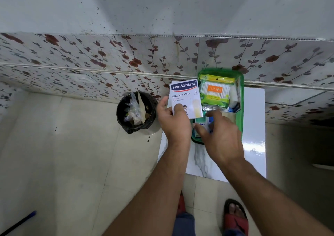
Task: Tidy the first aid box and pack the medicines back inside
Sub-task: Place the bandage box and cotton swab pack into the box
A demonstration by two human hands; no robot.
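Observation:
A green first aid box [240,113] lies open on a white marble-patterned table [254,141]. Inside it, at the far end, lies a green and yellow pack of cotton swabs [216,93], with white and blue items beside it at the right. My left hand [174,122] holds a white Hansaplast plaster box [186,98] upright just left of the first aid box. My right hand [219,136] reaches into the near end of the box, its fingers around a small white and blue packet [203,124] that is mostly hidden.
A black dustbin [136,112] lined with a black bag and holding plastic scraps stands on the tiled floor to the left of the table. A floral-tiled wall [108,58] runs behind. My sandalled feet [235,216] stand below the table edge.

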